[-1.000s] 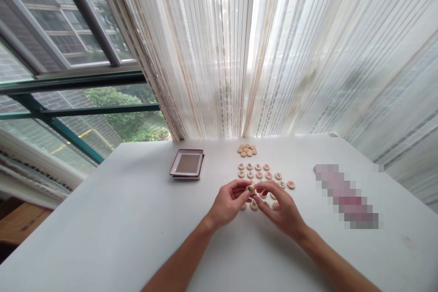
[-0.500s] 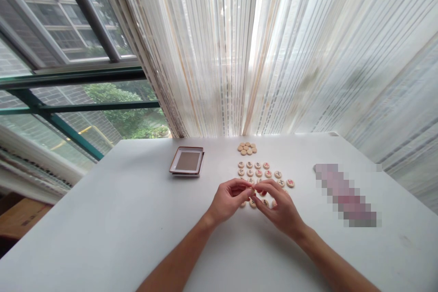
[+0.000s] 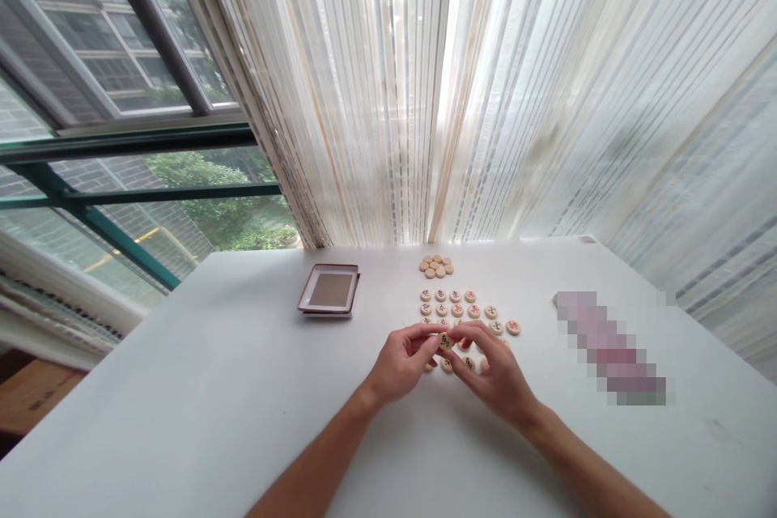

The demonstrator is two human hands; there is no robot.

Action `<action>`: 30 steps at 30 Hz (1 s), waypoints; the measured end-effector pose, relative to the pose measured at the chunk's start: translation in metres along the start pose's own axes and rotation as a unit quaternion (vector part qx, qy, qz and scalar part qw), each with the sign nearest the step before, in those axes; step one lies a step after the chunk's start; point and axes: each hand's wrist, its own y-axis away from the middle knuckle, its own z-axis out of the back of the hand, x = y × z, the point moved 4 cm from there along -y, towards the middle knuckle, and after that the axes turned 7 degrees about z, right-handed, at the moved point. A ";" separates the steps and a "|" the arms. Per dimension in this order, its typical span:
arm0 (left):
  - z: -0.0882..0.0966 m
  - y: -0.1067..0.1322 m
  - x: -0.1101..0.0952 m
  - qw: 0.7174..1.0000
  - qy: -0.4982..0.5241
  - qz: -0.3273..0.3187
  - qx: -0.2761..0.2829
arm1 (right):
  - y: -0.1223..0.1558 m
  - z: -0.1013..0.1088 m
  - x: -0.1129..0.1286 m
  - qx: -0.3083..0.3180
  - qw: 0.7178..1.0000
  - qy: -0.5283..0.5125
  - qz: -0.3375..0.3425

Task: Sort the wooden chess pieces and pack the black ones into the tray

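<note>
Between my two hands is a round wooden Chinese chess piece (image 3: 445, 341), its face with a black character turned toward me. My left hand (image 3: 404, 360) pinches it from the left, and the fingers of my right hand (image 3: 494, 364) close on its right side. Beneath and beyond the hands, rows of chess pieces with black or red characters lie face up, such as a red-marked piece (image 3: 513, 328) at the right end. My fingers hide part of the nearer rows.
Farther back lies a cluster of blank-side-up pieces (image 3: 435, 265). A shallow square box (image 3: 329, 289) sits to the left on the white table (image 3: 200, 388). On the right is a blurred-out pinkish object (image 3: 613, 348). Curtains (image 3: 388, 97) and a window border the far edge.
The chess piece in my hands has turned from nearly edge-on to show its black character. Both hands stay in about the same place, and the view has shifted slightly.
</note>
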 end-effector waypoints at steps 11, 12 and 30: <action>-0.003 0.004 -0.003 0.998 -0.059 -0.030 -0.011 | 0.002 0.001 -0.002 0.003 0.999 -0.030 -0.018; -0.004 0.005 -0.004 0.996 -0.077 -0.037 -0.020 | 0.003 0.001 -0.003 -0.001 0.999 -0.030 -0.023; -0.001 0.003 -0.005 0.993 -0.088 -0.050 -0.056 | 0.001 0.000 0.000 0.010 0.999 -0.035 -0.018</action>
